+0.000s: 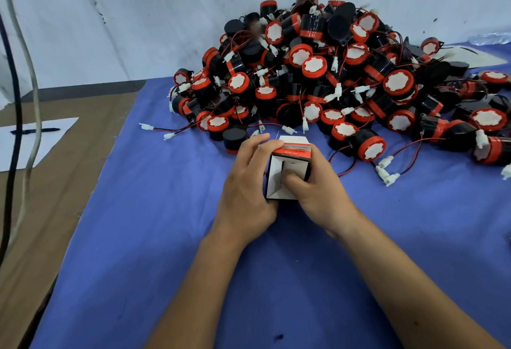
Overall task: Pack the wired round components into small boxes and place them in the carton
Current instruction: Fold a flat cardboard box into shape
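Small box [287, 171]: gripped by left hand [246, 180] and right hand [318, 182], fingers curled round it; component pile [331, 77] behind, on bench [166, 238].

Small box [287, 171] in both hands' grip, before heaped wired round components [318, 72].

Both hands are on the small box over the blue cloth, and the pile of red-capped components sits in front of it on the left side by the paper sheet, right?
Not quite. The head view shows both hands, left hand and right hand, on the small box over the blue cloth, but the pile lies behind it, toward the right.
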A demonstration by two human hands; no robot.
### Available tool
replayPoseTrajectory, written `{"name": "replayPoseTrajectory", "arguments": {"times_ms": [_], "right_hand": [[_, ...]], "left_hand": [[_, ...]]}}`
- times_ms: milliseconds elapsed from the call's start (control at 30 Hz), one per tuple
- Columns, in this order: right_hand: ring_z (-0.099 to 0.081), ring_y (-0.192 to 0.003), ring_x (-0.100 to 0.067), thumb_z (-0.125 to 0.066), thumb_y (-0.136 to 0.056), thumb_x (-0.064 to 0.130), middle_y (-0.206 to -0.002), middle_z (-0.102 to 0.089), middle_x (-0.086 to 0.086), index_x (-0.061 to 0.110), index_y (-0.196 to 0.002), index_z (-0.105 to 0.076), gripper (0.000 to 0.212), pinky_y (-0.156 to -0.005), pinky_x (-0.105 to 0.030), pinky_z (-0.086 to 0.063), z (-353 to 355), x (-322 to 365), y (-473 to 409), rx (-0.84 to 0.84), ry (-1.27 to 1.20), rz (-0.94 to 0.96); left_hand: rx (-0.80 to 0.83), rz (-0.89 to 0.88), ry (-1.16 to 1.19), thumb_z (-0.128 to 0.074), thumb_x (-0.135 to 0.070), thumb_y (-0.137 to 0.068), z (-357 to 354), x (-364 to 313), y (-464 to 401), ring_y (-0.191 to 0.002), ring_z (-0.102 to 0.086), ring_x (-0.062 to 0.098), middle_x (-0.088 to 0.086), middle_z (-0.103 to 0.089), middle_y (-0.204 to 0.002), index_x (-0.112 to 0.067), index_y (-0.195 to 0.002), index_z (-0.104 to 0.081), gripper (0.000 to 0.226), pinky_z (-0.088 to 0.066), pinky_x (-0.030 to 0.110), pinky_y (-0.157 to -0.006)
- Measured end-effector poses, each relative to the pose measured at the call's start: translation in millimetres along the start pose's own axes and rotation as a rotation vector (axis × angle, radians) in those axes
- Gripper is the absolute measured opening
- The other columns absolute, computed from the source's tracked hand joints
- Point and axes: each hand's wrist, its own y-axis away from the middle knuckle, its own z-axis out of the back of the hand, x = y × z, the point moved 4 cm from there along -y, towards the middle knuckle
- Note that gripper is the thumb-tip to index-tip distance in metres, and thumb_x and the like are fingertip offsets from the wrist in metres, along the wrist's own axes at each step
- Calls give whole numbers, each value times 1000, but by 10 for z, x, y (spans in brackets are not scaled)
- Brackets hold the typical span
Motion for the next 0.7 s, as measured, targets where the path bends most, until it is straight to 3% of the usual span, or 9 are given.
{"name": "replayPoseTrajectory", "arguments": {"times_ms": [133, 300, 400, 533, 700], "right_hand": [[-67, -106, -3, -64, -90, 7, -112, -72, 16, 31, -126, -59, 43, -83, -20, -55, 14, 21, -5, 54, -103, 2], [-70, -110, -21, -77, -83, 11, -114, -75, -4, 16, -116, -68, 35, -92, -33, -58, 147, 94, -24, 94, -269, 19], [-72, -107, -24, -74, -87, 5, -110, -76, -6, 16, -113, -66, 29, -93, -43, -59, 140, 74, -25, 72, -229, -2], [-74, -94, -17, -69, -93, 2, -101, -77, 0, 20, -110, -64, 26, -77, -30, -60, 115, 66, -14, -3, -153, 11], [-75, -99, -19, -80, -86, 6, -105, -77, -2, 16, -112, -64, 32, -83, -34, -63, 80, 82, -10, 94, -173, 21]], "left_hand": [[-21, -14, 9, -73, 4, -70, 11, 8, -6, -139, -46, 10, -6, -44, -150, -21, -143, -48, 81, -53, 26, -97], [-65, 31, 66, -77, -5, -75, 74, 63, -14, -134, -50, 17, -4, -51, -143, -22, -143, -49, 76, -58, 36, -90], [-56, -6, 21, -75, -2, -73, 63, 30, -14, -134, -49, 14, -4, -49, -144, -22, -144, -48, 79, -53, 27, -96], [-40, -32, -30, -73, -1, -72, -18, -48, -2, -136, -48, 14, -3, -48, -146, -16, -144, -48, 77, -39, 8, -102], [-84, -19, -16, -75, 0, -79, 28, -17, 8, -128, -54, 16, -2, -52, -140, -20, -141, -47, 71, -49, 17, -94]]}}
